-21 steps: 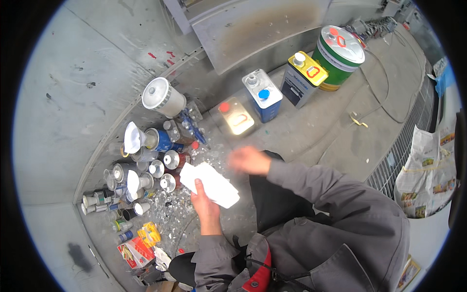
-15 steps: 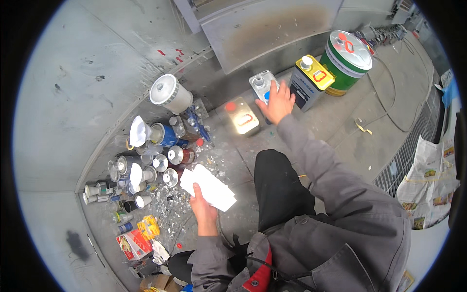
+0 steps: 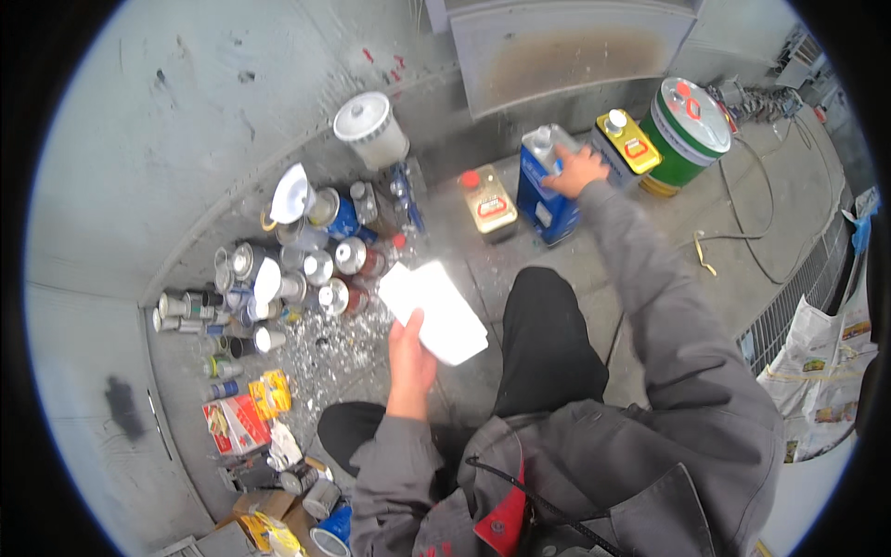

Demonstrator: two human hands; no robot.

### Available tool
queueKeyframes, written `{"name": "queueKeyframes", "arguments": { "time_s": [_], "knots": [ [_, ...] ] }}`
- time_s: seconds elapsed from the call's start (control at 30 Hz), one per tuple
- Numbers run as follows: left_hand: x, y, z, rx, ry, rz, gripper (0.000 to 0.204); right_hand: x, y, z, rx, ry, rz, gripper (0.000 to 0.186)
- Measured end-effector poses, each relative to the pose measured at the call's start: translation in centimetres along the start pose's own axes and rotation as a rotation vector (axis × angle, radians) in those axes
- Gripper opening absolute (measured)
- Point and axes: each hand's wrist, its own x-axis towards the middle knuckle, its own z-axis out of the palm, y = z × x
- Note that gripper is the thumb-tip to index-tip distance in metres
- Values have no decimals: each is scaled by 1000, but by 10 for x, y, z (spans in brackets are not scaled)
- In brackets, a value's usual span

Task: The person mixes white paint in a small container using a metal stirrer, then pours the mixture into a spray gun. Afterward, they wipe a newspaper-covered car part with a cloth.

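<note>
My left hand (image 3: pixel 411 364) is closed on a small stack of white sheets (image 3: pixel 445 316), with the thumb lying on top. They may be paper or thin card. Further off to the right, my right hand (image 3: pixel 582 173) grips the top of a blue rectangular metal can (image 3: pixel 548 206); its handle is hidden under my fingers. The can's blue front faces me, and I cannot tell whether its base touches the floor. A gold can (image 3: pixel 489 212) with a red cap stands to its left. Close on its right is a dark can (image 3: pixel 624 139) with a yellow top.
A green drum (image 3: pixel 682 139) stands at the far right, near a loose cable (image 3: pixel 766 200) and floor grating (image 3: pixel 775 325). A lidded white bucket (image 3: pixel 371 130) is by the wall. Several cans, cups and a white funnel (image 3: pixel 291 197) crowd the left, beside a red box (image 3: pixel 238 425).
My right hand has come down from above the blue can and closed on its top. The can has shifted, and more of its front shows. The view has moved; the sheets stay in my left hand.
</note>
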Motion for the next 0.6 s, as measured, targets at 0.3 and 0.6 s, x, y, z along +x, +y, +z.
{"name": "queueKeyframes", "arguments": {
  "time_s": [0.3,0.6],
  "knots": [
    [24,-14,20,49,-217,-60,36,-123,-21,-176,-394,-174,-834,69],
    [51,-51,11,-51,-226,-146,34,-184,-108,-118,-801,-441,-822,47]
  ]
}}
